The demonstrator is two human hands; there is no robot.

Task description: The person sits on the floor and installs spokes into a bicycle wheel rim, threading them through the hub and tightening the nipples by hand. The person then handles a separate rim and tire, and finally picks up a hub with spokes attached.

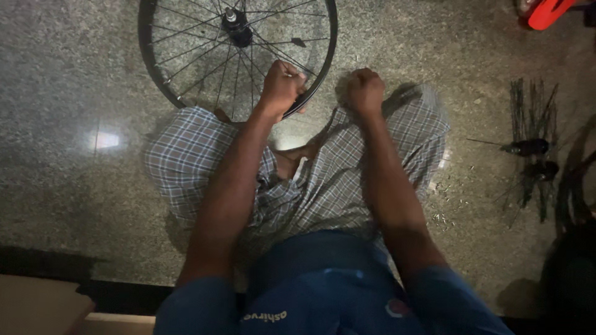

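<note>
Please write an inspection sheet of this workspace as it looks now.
Surface: speckled stone floor, glossy.
Job's things: spoked bicycle wheel with hub, lying by the knees.
Clutter: bundle of loose spokes; dark hub parts; red object.
Grips: left hand closed on the wheel's rim; right hand fisted beside it, contents hidden.
Cables: nothing seen.
Surroundings: another wheel's edge at right.
</note>
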